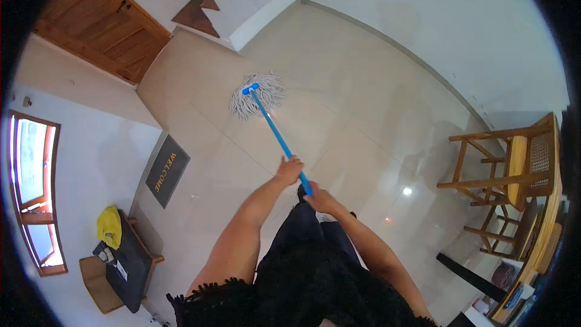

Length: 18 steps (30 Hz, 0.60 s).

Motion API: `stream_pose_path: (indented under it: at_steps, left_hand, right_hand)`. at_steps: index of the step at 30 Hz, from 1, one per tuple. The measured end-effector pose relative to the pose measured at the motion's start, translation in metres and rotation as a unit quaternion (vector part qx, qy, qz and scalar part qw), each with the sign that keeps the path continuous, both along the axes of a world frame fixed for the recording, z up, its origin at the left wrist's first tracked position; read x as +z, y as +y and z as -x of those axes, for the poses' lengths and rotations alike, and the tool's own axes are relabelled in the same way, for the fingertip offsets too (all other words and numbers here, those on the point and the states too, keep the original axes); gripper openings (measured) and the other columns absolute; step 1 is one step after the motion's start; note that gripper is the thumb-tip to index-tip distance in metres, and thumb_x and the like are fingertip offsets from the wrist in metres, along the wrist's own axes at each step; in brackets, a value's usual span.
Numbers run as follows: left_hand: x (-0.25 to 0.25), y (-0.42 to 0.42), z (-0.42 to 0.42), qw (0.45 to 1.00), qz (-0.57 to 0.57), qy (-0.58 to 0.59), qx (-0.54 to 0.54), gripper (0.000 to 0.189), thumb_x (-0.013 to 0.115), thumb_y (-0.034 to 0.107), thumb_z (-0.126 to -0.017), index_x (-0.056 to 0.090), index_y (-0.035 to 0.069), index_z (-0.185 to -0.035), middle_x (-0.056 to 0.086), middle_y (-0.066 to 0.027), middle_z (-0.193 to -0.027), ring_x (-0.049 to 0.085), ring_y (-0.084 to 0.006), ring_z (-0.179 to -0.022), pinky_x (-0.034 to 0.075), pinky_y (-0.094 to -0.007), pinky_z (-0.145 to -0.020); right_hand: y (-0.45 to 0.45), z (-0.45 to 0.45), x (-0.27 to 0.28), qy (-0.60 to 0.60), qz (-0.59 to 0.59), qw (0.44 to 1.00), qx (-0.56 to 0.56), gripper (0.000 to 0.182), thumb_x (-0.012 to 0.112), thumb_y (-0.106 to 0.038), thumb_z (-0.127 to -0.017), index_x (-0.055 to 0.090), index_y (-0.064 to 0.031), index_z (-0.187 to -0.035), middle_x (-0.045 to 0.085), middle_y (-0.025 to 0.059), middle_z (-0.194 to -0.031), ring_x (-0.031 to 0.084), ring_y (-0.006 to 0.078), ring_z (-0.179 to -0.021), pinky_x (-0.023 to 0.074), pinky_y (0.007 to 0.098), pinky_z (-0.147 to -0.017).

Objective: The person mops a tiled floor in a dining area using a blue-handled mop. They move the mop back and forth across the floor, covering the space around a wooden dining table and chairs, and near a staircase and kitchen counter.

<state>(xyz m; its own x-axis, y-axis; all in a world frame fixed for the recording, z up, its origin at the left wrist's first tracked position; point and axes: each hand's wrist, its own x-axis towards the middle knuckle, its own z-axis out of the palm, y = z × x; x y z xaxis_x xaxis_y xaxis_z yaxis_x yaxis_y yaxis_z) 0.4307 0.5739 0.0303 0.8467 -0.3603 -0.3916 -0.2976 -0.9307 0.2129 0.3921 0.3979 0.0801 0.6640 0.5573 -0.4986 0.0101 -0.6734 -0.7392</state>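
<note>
A string mop's grey-white strands [268,93] lie spread on the glossy beige tile floor [363,95], ahead of me. Its blue clamp and blue handle [276,131] lead from the strands back towards my body. My left hand [289,170] is closed around the handle, below its middle. Nearer to me, my right hand [320,199] grips the handle's end. My forearms reach forward on both sides of my dark clothing, and the mop handle slants up to the left in the view.
A dark welcome mat [167,171] lies by the left wall. Beyond are a wooden door [102,18] and brown stair steps [197,12]. A cushioned bench [131,259] with a yellow cloth [109,227] stands lower left. Wooden chairs [517,168] and a table [529,277] stand at right.
</note>
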Motion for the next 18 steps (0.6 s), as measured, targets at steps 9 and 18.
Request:
stream_pose_path:
  at_steps: [9, 18]
  left_hand:
    - [-0.002, -0.094, 0.032, 0.996, 0.071, 0.006, -0.056, 0.022, 0.057, 0.012, -0.068, 0.054, 0.009, -0.09, 0.054, -0.0086, -0.097, 0.044, -0.0244, -0.104, 0.024, -0.0665, -0.083]
    - [0.119, -0.374, 0.096, 0.859, 0.348, 0.178, -0.329, 0.031, 0.054, 0.023, -0.075, 0.044, 0.004, -0.097, 0.056, -0.0153, -0.09, 0.054, -0.0317, -0.088, 0.029, -0.0526, -0.086]
  right_hand:
    - [-0.117, 0.023, 0.026, 0.113, 0.016, 0.994, 0.006, 0.056, 0.05, -0.029, -0.078, 0.027, -0.0124, -0.126, 0.055, 0.0211, -0.097, 0.054, 0.0387, -0.085, 0.0415, 0.0427, -0.075]
    - [-0.39, 0.117, 0.243, 0.183, 0.171, 0.936, -0.248, 0.04, 0.062, -0.013, -0.071, 0.053, -0.01, -0.11, 0.054, -0.0011, -0.067, 0.045, 0.0084, -0.054, 0.0381, 0.0219, -0.049]
